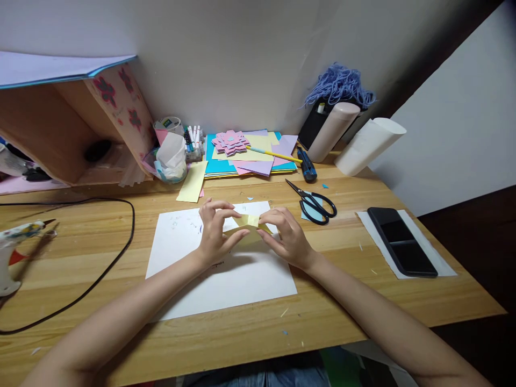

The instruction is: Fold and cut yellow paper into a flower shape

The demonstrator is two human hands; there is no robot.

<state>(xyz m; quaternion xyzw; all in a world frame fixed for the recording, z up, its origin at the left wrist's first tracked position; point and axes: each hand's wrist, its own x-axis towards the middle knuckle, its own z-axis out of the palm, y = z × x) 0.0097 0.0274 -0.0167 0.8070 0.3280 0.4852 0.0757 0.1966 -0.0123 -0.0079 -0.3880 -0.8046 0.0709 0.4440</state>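
A small piece of folded yellow paper (249, 221) is held up between my two hands, above a white sheet of paper (181, 290) on the table. My left hand (217, 231) pinches its left side between thumb and fingers. On the other side, my right hand (287, 236) grips the right edge the same way. Creases run across the paper, and its middle stands raised. Fingertips hide both of its ends. Faint pen marks show on the white sheet beneath.
Black scissors (312, 203) lie right of the sheet, near a box cutter (307, 165). Farther right rests a phone (401, 242). A glue gun (18, 252) with a black cord (131, 231) occupies the left. Behind are coloured papers (209, 161), a pink paper flower (230, 142) and a cardboard box (124, 118).
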